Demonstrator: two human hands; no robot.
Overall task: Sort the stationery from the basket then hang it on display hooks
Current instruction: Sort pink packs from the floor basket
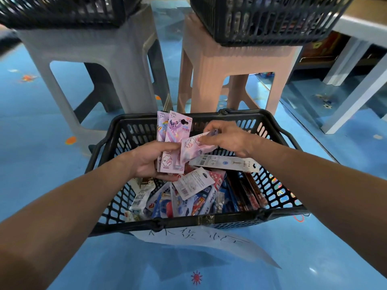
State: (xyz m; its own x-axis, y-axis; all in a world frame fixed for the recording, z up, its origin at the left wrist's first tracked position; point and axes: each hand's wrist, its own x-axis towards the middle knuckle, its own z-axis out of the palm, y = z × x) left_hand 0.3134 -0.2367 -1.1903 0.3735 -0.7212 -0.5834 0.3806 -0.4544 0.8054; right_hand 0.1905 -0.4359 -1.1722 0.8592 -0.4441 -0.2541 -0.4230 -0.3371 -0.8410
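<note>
Right hand [228, 139] pinches a pink cloud-print card pack [194, 149] by its upper end. The long axis slants down-left, low end touching the two pink pony-print card packs [173, 130] gripped upright in the left hand [150, 162]. Next move is probably a merge leftward. All of it hangs over the far-left part of the black plastic mesh basket [209, 219], with mixed packs below.

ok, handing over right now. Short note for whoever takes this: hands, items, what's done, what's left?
Left hand: grips a stack of pink packs, upright over the basket.
Right hand: pinches one more pink pack, tilted, touching that stack.
Basket: on the floor, holding many mixed packs.
Done: some pink packs gathered.
Left: sort the rest and hang everything; no hooks in view.
</note>
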